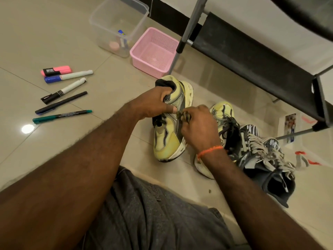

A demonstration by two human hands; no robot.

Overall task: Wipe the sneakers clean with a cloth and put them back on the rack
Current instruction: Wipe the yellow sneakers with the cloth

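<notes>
On the tiled floor at centre frame, the left hand [153,103] clamps the pale yellow sneaker [169,121] by its collar; the right hand [197,127] pinches a dark cloth [183,115] against its side. It looks light, with a soft upper and stiff sole, so the collar seems the best hold; its mate [222,112] lies at three o'clock, the rack [252,58] at one.

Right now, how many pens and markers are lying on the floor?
5, all on the tiles at left: a pink highlighter, a blue-capped marker, a black-capped marker, a dark pen, a green pen. The clear box may hold more.
</notes>
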